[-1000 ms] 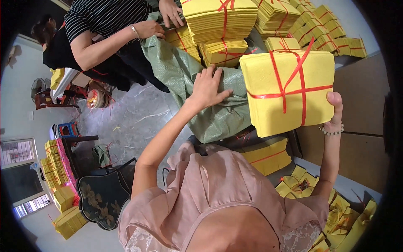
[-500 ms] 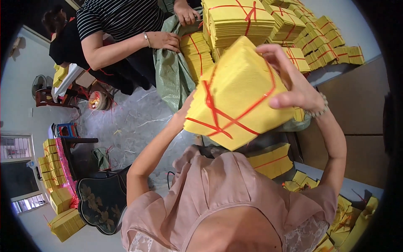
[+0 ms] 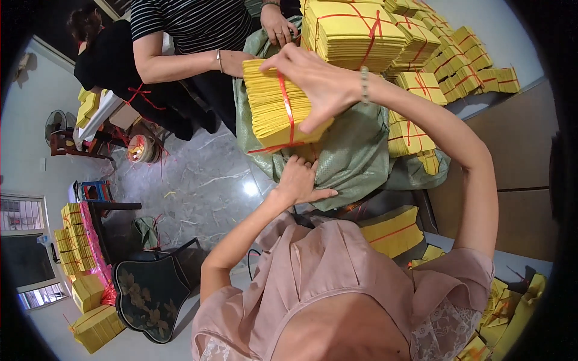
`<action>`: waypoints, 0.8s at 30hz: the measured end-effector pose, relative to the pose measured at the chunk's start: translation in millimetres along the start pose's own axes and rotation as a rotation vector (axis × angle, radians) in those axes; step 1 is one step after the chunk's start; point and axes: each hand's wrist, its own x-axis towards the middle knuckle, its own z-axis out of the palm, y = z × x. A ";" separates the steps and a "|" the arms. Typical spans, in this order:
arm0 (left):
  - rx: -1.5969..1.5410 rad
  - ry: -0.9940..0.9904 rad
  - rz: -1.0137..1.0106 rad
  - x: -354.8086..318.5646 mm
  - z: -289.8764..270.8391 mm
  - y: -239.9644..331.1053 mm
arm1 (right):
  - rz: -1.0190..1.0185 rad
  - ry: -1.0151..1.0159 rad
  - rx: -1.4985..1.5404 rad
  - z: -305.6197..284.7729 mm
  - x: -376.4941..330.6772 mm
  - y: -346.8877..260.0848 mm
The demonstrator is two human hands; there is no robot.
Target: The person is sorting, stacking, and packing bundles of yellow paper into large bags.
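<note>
And here's the thick yellow block of paper sheets bound with red ribbon (image 3: 268, 111), upper middle of the frame, tilted over the rumpled green woven-plastic sack (image 3: 355, 165)! The right hand (image 3: 319, 84) is the nearer one, clamped on it from the upper right, fingers across the top, thumb down the right-hand side. The visible ribboned side runs mostly up and down the frame, leaning toward lower right; foreshortening hides the true long axis.

Now the left hand (image 3: 297, 180), well apart from its partner, just below the block: fingers at the sack's near edge, thumb spread along the fabric. Pinching or merely pressing? Can't tell! Across the way, a co-worker's hand (image 3: 278, 25) sits at the sack's far edge, with tall tied yellow stacks (image 3: 355, 36) right beside it.
</note>
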 end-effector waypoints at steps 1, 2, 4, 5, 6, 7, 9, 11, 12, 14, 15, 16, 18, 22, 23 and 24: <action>-0.032 -0.007 -0.013 -0.3 0.1 -1.0 | -0.057 -0.062 -0.063 5.7 8.8 10.2; -0.066 -0.016 -0.034 -1.9 0.4 -3.1 | -0.119 -0.127 -0.120 12.1 18.2 20.0; -0.092 -0.010 -0.046 -1.8 -4.0 -9.7 | -0.127 -0.153 -0.128 15.9 29.6 35.3; -0.125 -0.092 -0.132 -2.1 -10.1 -14.2 | -0.114 -0.213 -0.148 16.8 33.3 42.8; -0.157 -0.175 -0.209 -0.4 -23.2 -15.5 | -0.094 -0.269 -0.172 15.4 33.2 52.1; -0.175 -0.301 -0.302 3.6 -39.1 -17.1 | -0.127 -0.246 -0.190 14.8 30.4 63.6; -0.269 -0.288 -0.376 3.1 -48.6 -32.4 | -0.099 -0.264 -0.250 8.2 29.4 66.2; -0.409 -0.197 -0.466 3.3 -48.9 -53.2 | -0.044 -0.285 -0.295 5.7 28.5 70.4; -0.575 -0.227 -0.531 7.7 -53.1 -66.2 | -0.049 -0.285 -0.294 9.1 29.5 71.0; -0.644 0.022 -0.582 10.5 -37.1 -87.9 | 0.043 -0.431 -0.411 20.9 31.4 70.9; -0.703 0.207 -0.589 15.4 -22.3 -94.4 | 0.128 -0.464 -0.387 26.2 33.0 71.7; -0.700 0.209 -0.591 17.9 -7.5 -99.0 | 0.126 -0.461 -0.387 28.1 34.3 74.2; -1.271 0.306 -0.586 30.0 0.7 -97.2 | 0.231 -0.486 -0.360 28.3 36.1 82.7; -0.915 0.374 -0.393 36.2 10.4 -102.8 | 0.207 -0.500 -0.445 41.4 43.1 77.1; -0.899 0.233 -0.420 41.9 -6.9 -100.1 | 0.239 -0.522 -0.412 36.1 43.4 79.4; -0.896 0.231 -0.424 42.3 -15.5 -98.2 | 0.237 -0.520 -0.408 34.7 45.7 81.1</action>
